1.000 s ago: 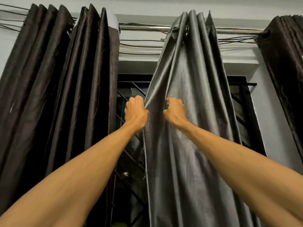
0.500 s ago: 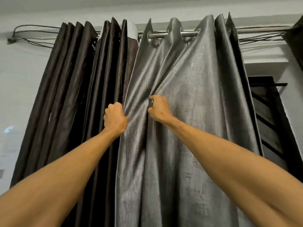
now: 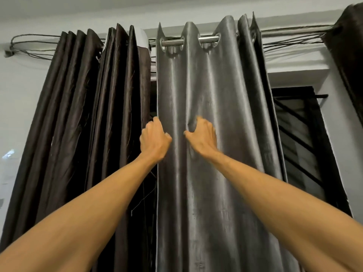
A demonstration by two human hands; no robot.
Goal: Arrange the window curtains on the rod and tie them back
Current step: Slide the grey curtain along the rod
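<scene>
Head camera view, looking up at a curtained window with two bare arms reaching forward.

A wide grey curtain fills the middle. It hangs from high above both grips and runs down past them out of view. The right grip lies on its front. The left grip is at its left edge.

A dark brown curtain, bunched into tight pleats, hangs just left of the left grip, close beside the grey one.

A dark window with slanted bars shows to the right of the right grip, past the grey curtain's far edge.

Part of another dark curtain hangs far up and to the right of the right grip.

A shiny metal rod runs across well above both grips, and the grey curtain's eyelets are threaded on it. Thin dark cords loop along the wall up and to the left of the left grip.

The left grip has its fingers curled round the grey curtain's left edge, with one finger pointing up along it. The right grip is blurred. Its thumb and bent fingers pinch a small fold of the grey curtain, and the cloth puckers between them. The two grips are near each other at the same height.
</scene>
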